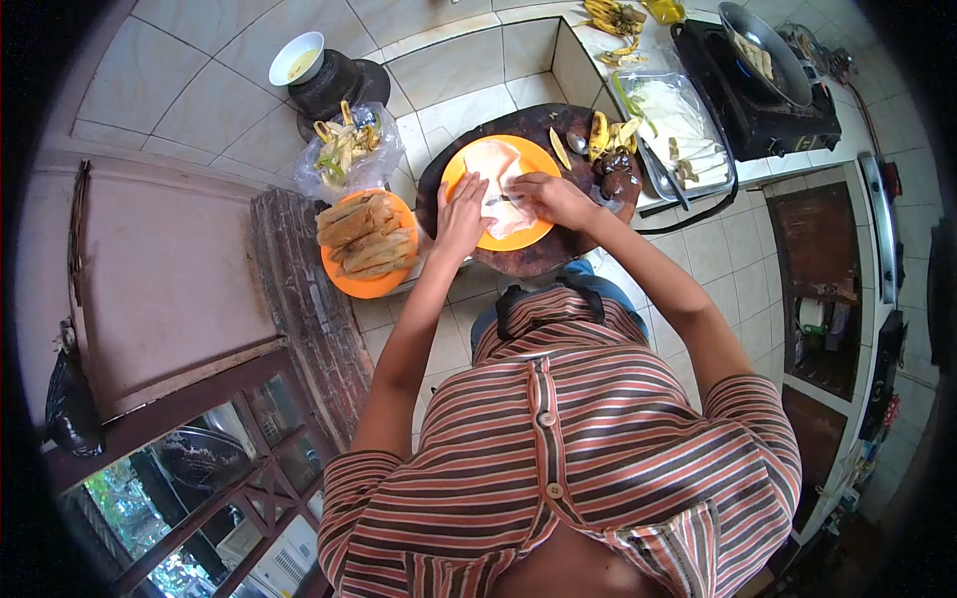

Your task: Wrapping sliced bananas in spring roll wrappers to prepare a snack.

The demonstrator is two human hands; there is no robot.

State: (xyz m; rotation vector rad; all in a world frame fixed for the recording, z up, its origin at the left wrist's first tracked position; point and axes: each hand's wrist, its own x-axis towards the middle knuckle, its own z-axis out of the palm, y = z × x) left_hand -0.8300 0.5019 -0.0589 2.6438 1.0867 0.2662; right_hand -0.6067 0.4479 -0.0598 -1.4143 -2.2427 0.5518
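An orange plate [540, 157] rests on a dark round wooden board [448, 153]. On it lies a thin pale wrapper sheet [492, 155], partly folded, with a dark filling showing near its middle. My left hand [463, 213] lies over the sheet's left side, fingers spread. The fingers of my right hand [553, 198] are bent at the sheet's right side by the filling; whether they pinch it is unclear. Right of the plate are a metal spoon [576, 143], a banana slice [559, 148], banana peels [600, 134] and a dark brown mass in clear plastic [620, 183].
Wrapped rolls [366, 232] fill another orange plate [348, 285] at the left, below a plastic bag of peels [348, 149]. A white bowl [297, 58] stands behind. To the right are a tray [729, 179] with pale wrappers and rolls, a knife [665, 176], and a frying pan [777, 56] on a gas stove [785, 123].
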